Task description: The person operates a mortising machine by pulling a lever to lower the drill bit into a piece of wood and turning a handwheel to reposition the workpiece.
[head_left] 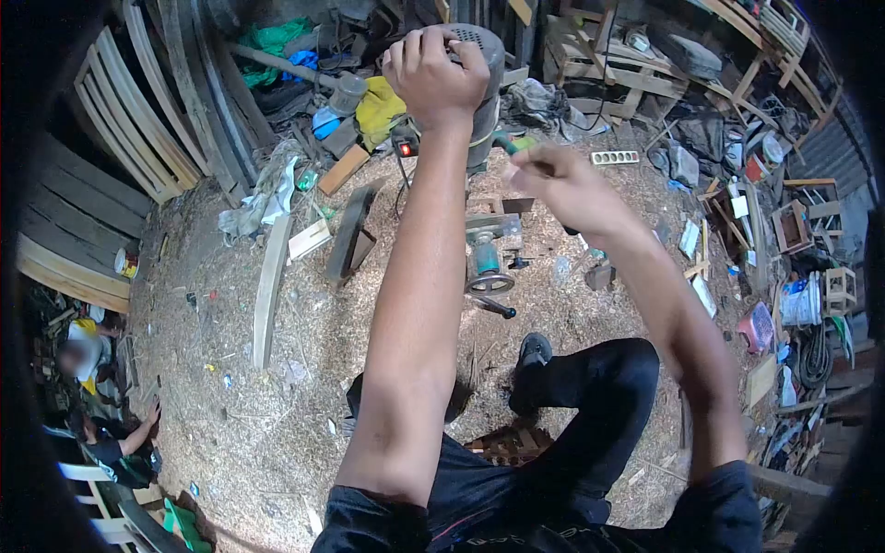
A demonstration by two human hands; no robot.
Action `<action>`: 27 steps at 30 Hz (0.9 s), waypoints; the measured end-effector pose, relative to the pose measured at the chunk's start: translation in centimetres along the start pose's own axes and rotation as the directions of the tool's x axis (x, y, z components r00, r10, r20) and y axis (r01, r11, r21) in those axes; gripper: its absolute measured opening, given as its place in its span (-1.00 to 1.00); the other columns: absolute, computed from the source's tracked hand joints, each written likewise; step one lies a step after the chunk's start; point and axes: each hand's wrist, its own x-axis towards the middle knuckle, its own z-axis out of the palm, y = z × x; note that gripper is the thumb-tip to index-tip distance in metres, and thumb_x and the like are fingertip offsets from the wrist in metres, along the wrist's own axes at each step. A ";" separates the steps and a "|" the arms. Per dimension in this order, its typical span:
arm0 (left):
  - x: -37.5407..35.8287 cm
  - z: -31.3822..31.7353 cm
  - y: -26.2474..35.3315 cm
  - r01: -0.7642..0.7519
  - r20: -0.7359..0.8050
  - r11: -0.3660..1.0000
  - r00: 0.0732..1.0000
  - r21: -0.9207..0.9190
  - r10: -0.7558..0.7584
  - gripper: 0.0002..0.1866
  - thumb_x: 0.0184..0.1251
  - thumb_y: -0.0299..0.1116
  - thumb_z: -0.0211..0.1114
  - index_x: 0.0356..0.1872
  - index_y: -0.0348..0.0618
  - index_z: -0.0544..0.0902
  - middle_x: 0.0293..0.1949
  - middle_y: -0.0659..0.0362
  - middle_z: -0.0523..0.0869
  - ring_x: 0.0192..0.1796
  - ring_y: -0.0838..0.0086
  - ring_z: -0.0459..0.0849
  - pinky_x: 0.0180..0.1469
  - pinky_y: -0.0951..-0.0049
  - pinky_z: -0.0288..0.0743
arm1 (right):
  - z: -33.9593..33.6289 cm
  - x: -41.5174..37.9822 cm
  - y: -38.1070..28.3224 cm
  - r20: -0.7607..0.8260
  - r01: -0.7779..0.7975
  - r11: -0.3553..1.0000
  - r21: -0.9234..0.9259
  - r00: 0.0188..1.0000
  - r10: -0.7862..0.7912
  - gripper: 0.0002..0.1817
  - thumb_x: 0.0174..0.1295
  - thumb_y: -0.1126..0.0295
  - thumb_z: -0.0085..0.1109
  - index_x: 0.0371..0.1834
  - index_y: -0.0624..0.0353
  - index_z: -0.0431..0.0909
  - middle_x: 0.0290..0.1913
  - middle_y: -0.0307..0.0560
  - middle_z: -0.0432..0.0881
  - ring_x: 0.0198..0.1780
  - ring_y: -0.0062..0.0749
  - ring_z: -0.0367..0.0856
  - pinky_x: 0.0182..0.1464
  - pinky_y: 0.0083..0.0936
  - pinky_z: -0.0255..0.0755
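My left hand (433, 76) rests on the top of a grey motor housing (481, 48) with vent holes, its fingers curled over the near edge. To the right and lower, my right hand (562, 184) is closed round a dark handle with a green part (504, 142) beside its fingers; most of the handle is hidden. Below the hands stands the machine's base, with a green column and a round handwheel (489, 283). A switch with a red light (405, 148) sits left of the motor.
Wood shavings cover the floor (304, 405). Curved boards (138, 101) lean at the left. A power strip (615, 158) lies beyond my right hand. Two people (129, 452) sit at the lower left. Wood scraps, buckets and a pink container (758, 327) line the right side.
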 end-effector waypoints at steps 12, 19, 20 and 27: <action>-0.4 -0.1 -0.4 -0.051 -0.001 0.998 0.999 -0.030 0.051 -0.82 0.11 -0.28 0.18 -0.48 -0.05 0.73 -0.38 0.12 0.74 -0.25 0.09 0.64 -0.12 0.17 0.49 | 0.7 0.8 2.0 0.109 -0.465 0.883 -0.064 0.876 0.469 -0.84 0.20 0.47 0.18 -0.44 0.37 0.51 -0.61 -0.04 0.50 -0.67 -0.41 0.46 -0.68 -0.39 0.32; -0.4 -1.6 1.1 0.002 0.112 0.998 0.994 -0.057 0.005 -0.80 0.19 -0.33 0.15 -0.49 -0.27 0.56 -0.44 -0.04 0.59 -0.30 0.00 0.54 -0.18 0.09 0.45 | 3.6 -3.8 9.2 0.105 -0.385 0.922 0.050 0.920 0.378 -0.59 0.21 0.47 0.14 0.12 0.45 0.51 -0.45 0.05 0.63 -0.49 -0.32 0.62 -0.40 -0.28 0.50; -0.7 -1.6 1.1 0.012 0.109 0.997 0.994 -0.082 -0.003 -0.81 0.20 -0.33 0.16 -0.48 -0.26 0.56 -0.43 -0.03 0.60 -0.28 0.01 0.55 -0.18 0.11 0.46 | 4.5 -4.7 11.1 0.064 -0.352 0.936 0.007 0.934 0.351 -0.54 0.20 0.47 0.14 0.19 0.40 0.49 -0.43 0.07 0.63 -0.45 -0.26 0.64 -0.33 -0.26 0.51; -1.9 -1.9 0.6 0.039 0.153 0.997 0.988 -0.067 -0.028 -0.81 0.22 -0.33 0.16 -0.45 -0.25 0.59 -0.39 -0.02 0.63 -0.24 0.04 0.57 -0.14 0.14 0.46 | 9.3 -6.6 20.8 -0.141 0.015 0.992 -0.123 0.990 -0.032 -0.40 0.22 0.47 0.13 0.37 0.35 0.36 -0.26 0.02 0.56 -0.29 -0.35 0.54 -0.20 -0.35 0.44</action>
